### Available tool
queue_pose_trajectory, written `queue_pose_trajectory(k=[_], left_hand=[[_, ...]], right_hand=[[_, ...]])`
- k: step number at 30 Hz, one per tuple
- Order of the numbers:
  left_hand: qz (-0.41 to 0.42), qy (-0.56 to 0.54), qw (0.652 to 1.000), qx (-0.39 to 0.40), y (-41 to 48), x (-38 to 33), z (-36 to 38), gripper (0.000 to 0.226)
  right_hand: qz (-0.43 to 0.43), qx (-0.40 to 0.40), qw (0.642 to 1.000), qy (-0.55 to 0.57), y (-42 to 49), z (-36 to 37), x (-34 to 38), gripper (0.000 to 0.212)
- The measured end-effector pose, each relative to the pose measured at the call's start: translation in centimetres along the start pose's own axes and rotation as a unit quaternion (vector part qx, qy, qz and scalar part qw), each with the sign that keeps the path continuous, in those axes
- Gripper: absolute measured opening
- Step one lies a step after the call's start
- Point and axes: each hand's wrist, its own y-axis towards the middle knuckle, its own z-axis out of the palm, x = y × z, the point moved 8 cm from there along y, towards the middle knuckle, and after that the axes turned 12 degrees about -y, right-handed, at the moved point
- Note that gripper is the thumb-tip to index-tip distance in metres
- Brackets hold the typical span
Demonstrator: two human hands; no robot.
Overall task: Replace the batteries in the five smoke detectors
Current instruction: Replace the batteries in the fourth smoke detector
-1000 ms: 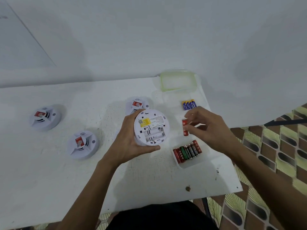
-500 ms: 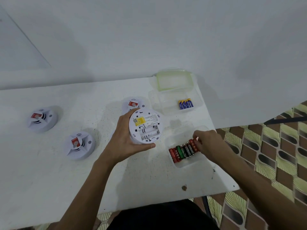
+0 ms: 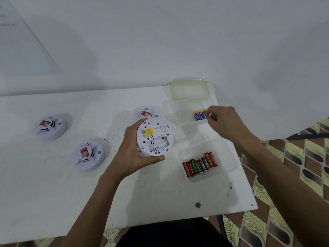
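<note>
Near the tabletop's right edge, the left hand [image 3: 131,154] grips an upturned smoke detector [image 3: 155,137], its battery bay empty. The right hand [image 3: 224,122] reaches pinching for the blue batteries [image 3: 199,115]; whether it holds one, I cannot tell. Next: lift one and seat it.

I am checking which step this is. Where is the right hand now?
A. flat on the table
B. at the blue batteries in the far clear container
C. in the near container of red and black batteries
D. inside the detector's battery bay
B: the right hand has its fingertips at the blue batteries in the far clear container, away from the red and black batteries.
</note>
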Motion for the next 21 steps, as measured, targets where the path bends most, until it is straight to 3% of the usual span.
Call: queue_pose_trajectory(k=[5,12,15,21], left_hand=[[0.008,0.010,1.000,-0.004,-0.1,0.0,-0.3,0.098],[0.014,0.016,1.000,-0.004,-0.1,0.0,-0.8,0.098],[0.017,0.023,1.000,-0.002,0.0,0.1,-0.9,0.100],[0.019,0.014,1.000,0.005,0.1,0.4,-1.0,0.101]], right_hand=[[-0.020,0.082,0.989,-0.119,6.5,2.9,0.8,0.026],[-0.046,0.216,0.935,-0.278,8.6,6.4,1.3,0.044],[-0.038,0.229,0.935,-0.270,8.7,7.1,0.9,0.037],[-0.025,0.177,0.976,-0.127,9.0,6.5,0.2,0.021]])
